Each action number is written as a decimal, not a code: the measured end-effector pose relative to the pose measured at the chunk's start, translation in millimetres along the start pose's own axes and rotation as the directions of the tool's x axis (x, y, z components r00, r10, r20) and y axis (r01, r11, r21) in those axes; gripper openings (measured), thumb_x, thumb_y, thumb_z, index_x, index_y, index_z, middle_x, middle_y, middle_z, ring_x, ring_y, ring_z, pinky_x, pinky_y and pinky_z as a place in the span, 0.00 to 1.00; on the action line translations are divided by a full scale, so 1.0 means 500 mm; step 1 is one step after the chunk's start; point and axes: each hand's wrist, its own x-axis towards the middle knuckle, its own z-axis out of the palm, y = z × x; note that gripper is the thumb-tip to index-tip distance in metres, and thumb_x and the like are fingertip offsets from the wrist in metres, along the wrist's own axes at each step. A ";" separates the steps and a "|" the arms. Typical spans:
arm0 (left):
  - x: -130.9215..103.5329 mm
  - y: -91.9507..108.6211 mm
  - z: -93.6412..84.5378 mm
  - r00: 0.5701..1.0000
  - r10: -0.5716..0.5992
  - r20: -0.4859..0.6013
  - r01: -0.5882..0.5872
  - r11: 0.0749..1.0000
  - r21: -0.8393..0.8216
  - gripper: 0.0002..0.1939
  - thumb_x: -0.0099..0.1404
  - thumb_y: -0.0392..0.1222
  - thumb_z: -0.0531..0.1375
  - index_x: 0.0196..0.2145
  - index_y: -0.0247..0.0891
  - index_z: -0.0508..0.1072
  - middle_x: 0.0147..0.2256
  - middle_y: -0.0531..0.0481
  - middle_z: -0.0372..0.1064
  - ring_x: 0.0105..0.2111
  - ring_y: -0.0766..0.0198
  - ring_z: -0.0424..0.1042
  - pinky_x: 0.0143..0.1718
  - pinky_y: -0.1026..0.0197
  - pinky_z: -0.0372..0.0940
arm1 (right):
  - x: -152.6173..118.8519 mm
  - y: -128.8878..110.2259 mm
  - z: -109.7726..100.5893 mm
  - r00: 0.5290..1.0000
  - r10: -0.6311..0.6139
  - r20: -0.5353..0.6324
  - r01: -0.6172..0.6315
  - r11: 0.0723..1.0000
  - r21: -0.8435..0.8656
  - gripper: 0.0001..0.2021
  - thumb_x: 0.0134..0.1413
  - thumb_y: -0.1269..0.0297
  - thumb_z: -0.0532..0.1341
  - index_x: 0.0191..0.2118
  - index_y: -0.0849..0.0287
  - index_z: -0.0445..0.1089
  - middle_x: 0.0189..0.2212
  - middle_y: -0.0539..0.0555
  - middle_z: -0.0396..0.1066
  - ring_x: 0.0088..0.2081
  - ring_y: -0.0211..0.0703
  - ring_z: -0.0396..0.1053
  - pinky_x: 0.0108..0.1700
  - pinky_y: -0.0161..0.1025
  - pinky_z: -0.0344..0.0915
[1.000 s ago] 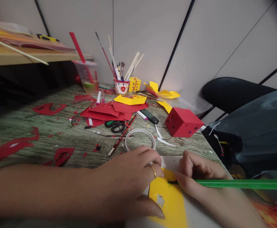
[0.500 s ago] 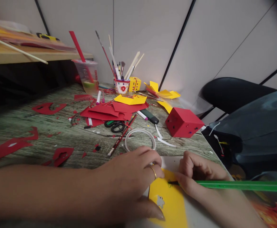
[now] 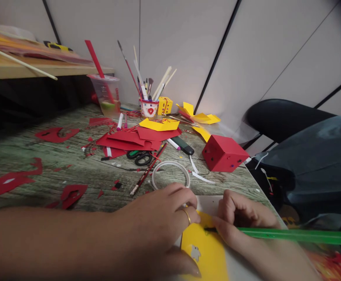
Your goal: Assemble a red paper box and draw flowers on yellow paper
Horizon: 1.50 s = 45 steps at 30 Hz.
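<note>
Yellow paper (image 3: 207, 253) with a small cut-out hole lies on a white sheet (image 3: 237, 265) at the table's near edge. My left hand (image 3: 170, 222), with a ring on one finger, rests on the paper's left side, fingers bent and thumb apart, holding it flat. In my right hand (image 3: 240, 222) is a green pen-like tool (image 3: 293, 235), pinched near its dark tip. That tip touches the paper close to my left fingers. A roll of white tape (image 3: 171, 164) lies just beyond my left hand.
Red paper pieces (image 3: 126, 139), black-handled scissors (image 3: 142, 157), a pencil (image 3: 148, 169) and a dark green cutter (image 3: 183, 145) lie ahead. A red box (image 3: 224, 153) sits at the right edge. Behind stand a brush cup (image 3: 149, 108) and a plastic cup (image 3: 109, 95). A person's leg (image 3: 322, 164) shows right.
The green tool's rear end has dipped slightly, its tip still at the paper. Both hands stay in nearly the same places, and the whole view has shifted a little.
</note>
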 end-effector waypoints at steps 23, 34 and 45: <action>0.009 0.018 -0.017 0.993 -0.088 0.077 0.090 0.996 -0.021 0.16 0.50 0.46 0.64 0.34 0.36 0.70 0.43 0.47 0.60 0.44 0.55 0.58 0.43 0.59 0.60 | -0.002 -0.004 -0.007 0.998 0.005 0.064 -0.006 1.000 0.012 0.13 0.41 0.67 0.54 0.17 0.56 0.47 0.14 0.44 0.49 0.17 0.32 0.45 0.17 0.32 0.43; 0.008 0.025 -0.022 0.986 -0.113 0.118 0.114 0.993 -0.002 0.16 0.50 0.46 0.64 0.35 0.35 0.70 0.44 0.45 0.60 0.45 0.54 0.58 0.45 0.57 0.59 | -0.001 -0.004 -0.012 0.997 0.033 0.067 -0.035 0.999 0.040 0.12 0.41 0.68 0.54 0.17 0.56 0.47 0.14 0.43 0.50 0.18 0.32 0.45 0.17 0.31 0.43; 0.010 0.022 -0.021 0.988 -0.107 0.113 0.108 0.994 -0.010 0.18 0.51 0.46 0.63 0.39 0.36 0.69 0.44 0.45 0.60 0.45 0.54 0.58 0.47 0.54 0.58 | -0.001 0.006 -0.018 0.996 0.015 0.089 -0.011 0.999 -0.044 0.11 0.41 0.71 0.53 0.18 0.56 0.47 0.15 0.43 0.49 0.19 0.33 0.47 0.19 0.32 0.45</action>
